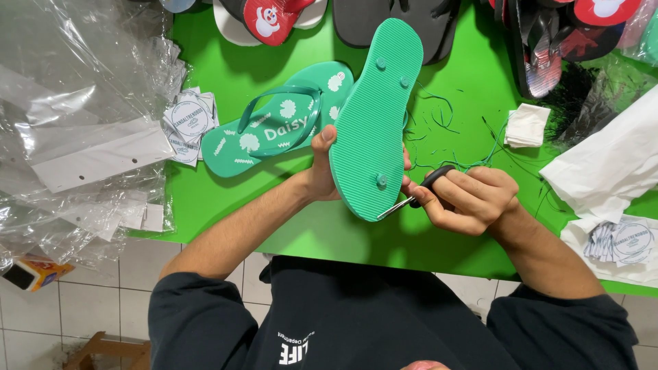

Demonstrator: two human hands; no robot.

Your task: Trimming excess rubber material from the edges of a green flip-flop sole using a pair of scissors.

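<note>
Your left hand (pixel 321 168) grips the green flip-flop (pixel 375 116) sole-up, its long axis running away from you over the green table (pixel 205 199). Your right hand (pixel 469 199), closed around the scissors (pixel 415 199), is nearer its lower plug, blades touching the sole's near end.

Hidden behind the upturned green flip-flop (pixel 375 116): left hand (pixel 322 168) fingers. Scissors (pixel 419 192) handles buried in right hand (pixel 469 199).
</note>
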